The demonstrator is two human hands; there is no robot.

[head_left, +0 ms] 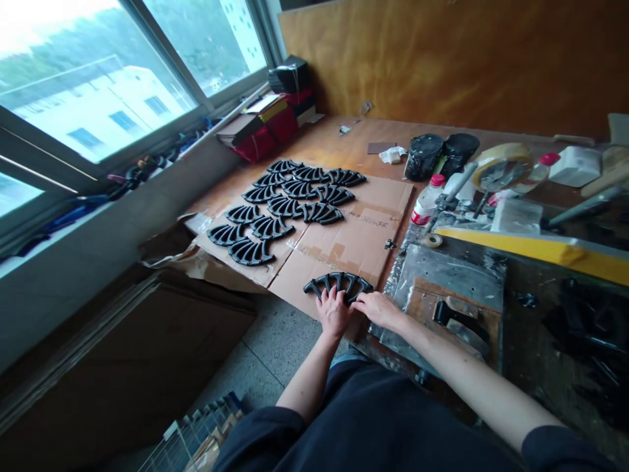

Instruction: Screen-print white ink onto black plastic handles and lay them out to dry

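A black fan-shaped ribbed part [338,283] lies on the near edge of a flat cardboard sheet [344,242]. My left hand [333,311] rests on its lower left side, fingers spread over the ribs. My right hand [376,307] touches its lower right end with curled fingertips. Several identical black fan-shaped parts [285,200] lie in rows on the far half of the cardboard.
A dirty workbench [462,275] stands at right with a red-capped bottle [425,200], tape roll [501,164], black containers [423,156], a yellow bar [535,249] and tools. A window sill with clutter runs along the left. A stack of books [268,128] sits in the corner.
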